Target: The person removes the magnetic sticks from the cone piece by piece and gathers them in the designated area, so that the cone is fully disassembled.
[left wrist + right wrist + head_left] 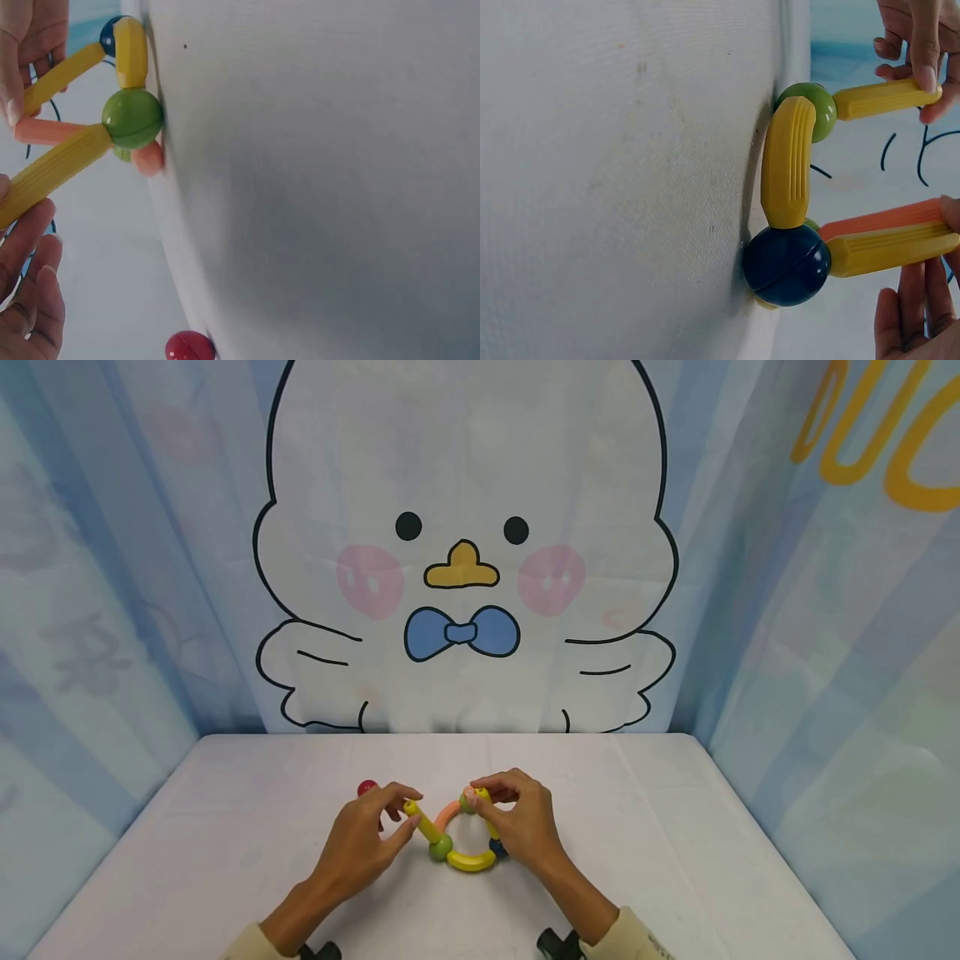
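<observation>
A ring of curved sticks and balls lies on the table: a yellow curved stick [471, 862] in front, a green ball [440, 847] at left, a dark blue ball [787, 265] at right, an orange curved stick [447, 815] behind. My left hand [363, 837] pinches the upper end of a yellow stick [52, 174] that slants up from the green ball. My right hand [528, 820] pinches the tops of another yellow stick [892, 248], rising from the blue ball, and an orange stick [49, 132], beside each other.
A red ball [367, 787] sits on the white table [645, 860] behind my left hand, and also shows in the left wrist view [190, 346]. A curtain [465, 693] with a cartoon figure hangs behind the table.
</observation>
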A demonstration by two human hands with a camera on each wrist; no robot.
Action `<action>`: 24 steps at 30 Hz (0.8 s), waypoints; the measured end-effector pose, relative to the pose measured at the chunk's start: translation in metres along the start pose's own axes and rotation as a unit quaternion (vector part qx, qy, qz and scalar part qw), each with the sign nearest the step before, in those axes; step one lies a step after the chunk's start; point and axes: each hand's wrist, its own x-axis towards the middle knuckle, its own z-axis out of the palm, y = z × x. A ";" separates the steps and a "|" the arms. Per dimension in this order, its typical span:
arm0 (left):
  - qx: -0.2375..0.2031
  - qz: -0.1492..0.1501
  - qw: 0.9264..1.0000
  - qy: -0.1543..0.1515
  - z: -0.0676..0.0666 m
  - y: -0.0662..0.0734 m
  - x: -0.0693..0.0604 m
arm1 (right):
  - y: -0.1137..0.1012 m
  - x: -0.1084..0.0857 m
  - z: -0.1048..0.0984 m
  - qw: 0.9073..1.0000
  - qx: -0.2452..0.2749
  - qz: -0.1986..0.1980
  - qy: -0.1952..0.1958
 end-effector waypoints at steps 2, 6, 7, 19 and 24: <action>0.007 -0.006 1.000 -0.006 -0.003 -0.001 -0.001 | 0.000 0.000 0.001 1.000 -0.002 -0.001 0.000; 0.020 -0.013 1.000 -0.017 -0.009 -0.004 -0.005 | -0.001 0.000 0.001 1.000 -0.003 0.000 0.002; 0.022 -0.014 0.999 -0.019 -0.010 -0.006 -0.006 | -0.001 0.000 0.001 1.000 -0.003 0.001 0.002; 0.058 -0.023 0.997 -0.047 -0.019 -0.023 -0.015 | 0.000 0.000 0.000 1.000 0.004 0.001 0.000; 0.084 -0.021 0.994 -0.062 -0.021 -0.029 -0.017 | 0.001 0.000 0.001 1.000 0.012 -0.012 0.000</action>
